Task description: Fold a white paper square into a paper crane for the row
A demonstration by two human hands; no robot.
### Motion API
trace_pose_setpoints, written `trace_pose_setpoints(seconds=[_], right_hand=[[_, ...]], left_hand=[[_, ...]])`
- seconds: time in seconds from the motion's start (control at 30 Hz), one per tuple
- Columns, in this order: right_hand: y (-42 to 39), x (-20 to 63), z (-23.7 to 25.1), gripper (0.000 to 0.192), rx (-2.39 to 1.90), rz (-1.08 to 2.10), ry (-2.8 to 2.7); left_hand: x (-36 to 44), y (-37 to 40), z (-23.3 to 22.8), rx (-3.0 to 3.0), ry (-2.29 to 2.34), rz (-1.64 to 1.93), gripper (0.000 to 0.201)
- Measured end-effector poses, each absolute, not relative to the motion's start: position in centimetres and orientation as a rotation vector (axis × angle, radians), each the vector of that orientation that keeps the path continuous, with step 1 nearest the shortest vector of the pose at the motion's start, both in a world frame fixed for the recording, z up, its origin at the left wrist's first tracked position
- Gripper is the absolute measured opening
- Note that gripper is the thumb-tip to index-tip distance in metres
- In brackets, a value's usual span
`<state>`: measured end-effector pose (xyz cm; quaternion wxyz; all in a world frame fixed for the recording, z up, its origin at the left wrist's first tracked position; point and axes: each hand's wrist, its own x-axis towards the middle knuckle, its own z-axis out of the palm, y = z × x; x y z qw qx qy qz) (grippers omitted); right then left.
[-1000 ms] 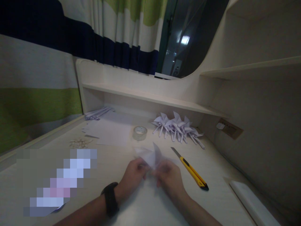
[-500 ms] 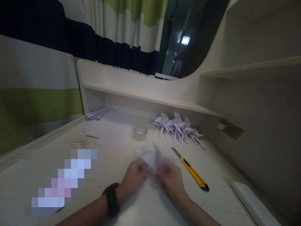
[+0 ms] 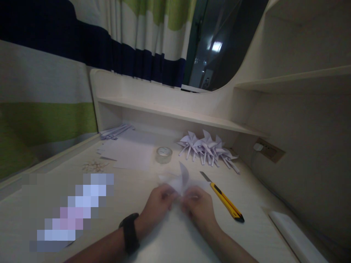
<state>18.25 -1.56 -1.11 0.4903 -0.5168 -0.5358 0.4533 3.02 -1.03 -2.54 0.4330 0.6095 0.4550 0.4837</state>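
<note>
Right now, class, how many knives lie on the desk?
1: the yellow knife lies on the desk, just right of the hands folding paper.

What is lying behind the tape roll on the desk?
Behind the tape roll lies a flat white sheet, reaching toward the low shelf. Farther left is a bundle of paper strips. The roll hides whatever is directly under it.

We hold thin, matt white folded paper, creased and slightly translucent, in our left hand and right hand. Our desk looks like pale wood laminate, smooth with a faint grain. The utility knife has a yellow plastic body and a dull metal blade. The tape roll is clear and glossy. The curtain is soft, matt cloth.
</note>
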Motion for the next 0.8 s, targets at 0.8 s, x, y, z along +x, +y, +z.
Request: trace_pose_setpoints(seconds=[0.8], right_hand=[[-0.71, 18.6, -2.05, 0.033, -1.065, 1.126, -1.267]], left_hand=[[3.7, -1.79, -2.43, 1.247, 1.02, 1.378, 0.032]])
